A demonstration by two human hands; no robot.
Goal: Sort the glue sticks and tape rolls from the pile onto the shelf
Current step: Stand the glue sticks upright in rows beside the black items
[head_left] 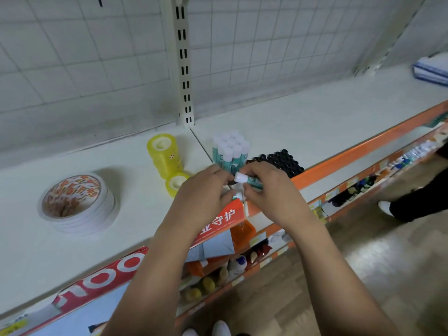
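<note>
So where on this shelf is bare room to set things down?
Free: the long stretch of shelf from the black caps to the blue stack, and between the white tape rolls and yellow tape. Crowded: around the glue sticks.

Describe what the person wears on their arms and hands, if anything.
Nothing worn shows. The left hand and right hand have no gloves; the left forearm and right forearm are bare to the frame's edge: no sleeves, watch or bracelet. Rings cannot be made out.
</note>
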